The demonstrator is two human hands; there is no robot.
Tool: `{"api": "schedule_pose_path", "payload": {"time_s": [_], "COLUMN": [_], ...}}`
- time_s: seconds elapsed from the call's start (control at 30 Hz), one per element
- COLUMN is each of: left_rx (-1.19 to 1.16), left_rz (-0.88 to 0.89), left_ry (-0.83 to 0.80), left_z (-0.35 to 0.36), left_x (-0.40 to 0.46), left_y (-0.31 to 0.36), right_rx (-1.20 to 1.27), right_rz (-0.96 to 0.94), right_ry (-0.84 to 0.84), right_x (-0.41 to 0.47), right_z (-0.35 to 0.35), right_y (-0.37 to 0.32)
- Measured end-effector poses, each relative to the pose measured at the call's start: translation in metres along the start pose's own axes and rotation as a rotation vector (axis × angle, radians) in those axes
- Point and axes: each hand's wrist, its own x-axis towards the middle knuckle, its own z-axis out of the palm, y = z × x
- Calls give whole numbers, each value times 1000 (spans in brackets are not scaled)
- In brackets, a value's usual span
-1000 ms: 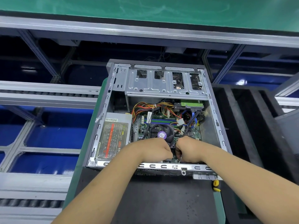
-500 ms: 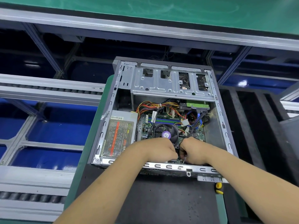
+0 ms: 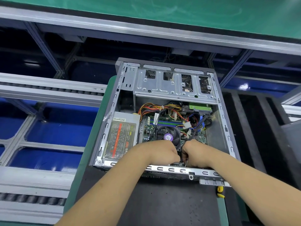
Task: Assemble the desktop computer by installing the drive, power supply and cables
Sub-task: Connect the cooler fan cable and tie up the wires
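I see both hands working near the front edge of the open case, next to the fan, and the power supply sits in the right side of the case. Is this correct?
Not quite. The head view shows the power supply on the left side of the case, not the right. The rest holds: the left hand and right hand work at the near edge beside the fan.

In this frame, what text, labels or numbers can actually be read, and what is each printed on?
"380": on the large label of the power supply, near its top right corner.
Rest of that label (red band, tables, fine print): too small to read.
Barcode sticker on the power supply's top edge: digits blurred.
Purple sticker on the CPU fan hub: print unreadable.
Motherboard markings: too small to read.
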Motion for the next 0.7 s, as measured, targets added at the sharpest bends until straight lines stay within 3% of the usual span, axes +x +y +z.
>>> {"api": "schedule_pose_path", "payload": {"time_s": [0.7], "left_rx": [10], "left_rz": [9], "left_ry": [-7], "left_z": [-2], "left_x": [-5], "left_y": [4], "right_rx": [0], "right_rz": [-6], "right_ry": [-10], "right_x": [2], "right_z": [3], "right_y": [2]}}
